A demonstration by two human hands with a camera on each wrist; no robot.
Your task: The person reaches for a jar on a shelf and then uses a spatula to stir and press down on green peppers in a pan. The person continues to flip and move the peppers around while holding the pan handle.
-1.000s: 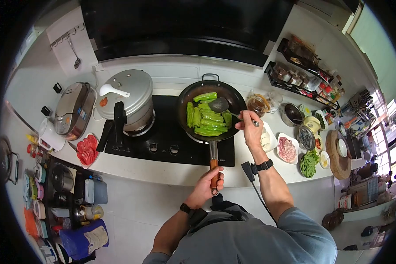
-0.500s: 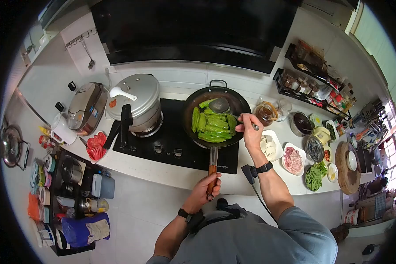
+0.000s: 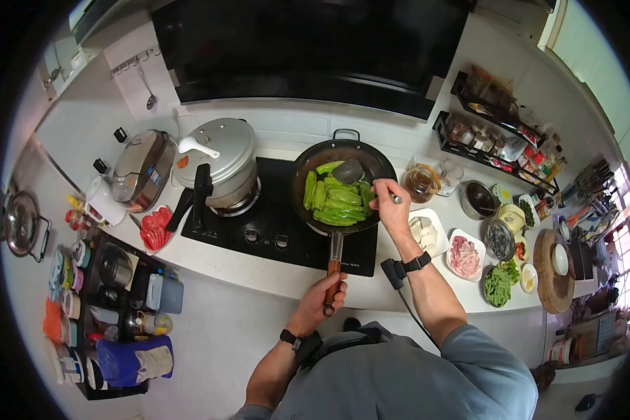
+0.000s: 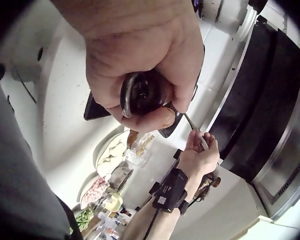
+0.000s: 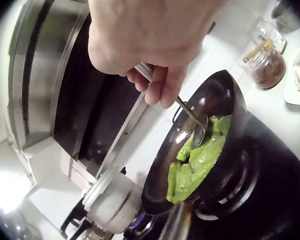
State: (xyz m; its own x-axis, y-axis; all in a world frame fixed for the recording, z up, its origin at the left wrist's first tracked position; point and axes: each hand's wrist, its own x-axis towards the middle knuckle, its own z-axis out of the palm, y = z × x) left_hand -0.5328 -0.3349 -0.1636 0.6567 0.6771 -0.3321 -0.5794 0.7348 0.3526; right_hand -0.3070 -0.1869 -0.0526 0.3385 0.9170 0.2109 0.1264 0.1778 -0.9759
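Observation:
Green peppers (image 3: pixel 339 203) lie side by side in a dark wok (image 3: pixel 306 159) on the stove's right burner. My left hand (image 3: pixel 319 299) grips the wok's wooden handle (image 3: pixel 334 267); the handle's round end (image 4: pixel 140 95) shows within the curled fingers in the left wrist view. Over the wok's right rim, my right hand (image 3: pixel 392 201) holds a metal ladle (image 3: pixel 347 171) by its handle. The ladle's bowl (image 5: pixel 200 135) lies against the peppers toward the wok's far side, its back facing up in the head view.
A pressure cooker (image 3: pixel 224 157) with a white spoon (image 3: pixel 197 145) on its lid stands on the left burner. Sliced tomato (image 3: pixel 156 229) sits at left. Right of the stove are a glass jar (image 3: pixel 420 183), white slices (image 3: pixel 427 234), raw meat (image 3: pixel 464 256) and green beans (image 3: pixel 497 285).
The head view has shifted, so the stove and wok appear farther right and lower. The ladle's bowl has moved slightly over the peppers. Both hands keep their holds.

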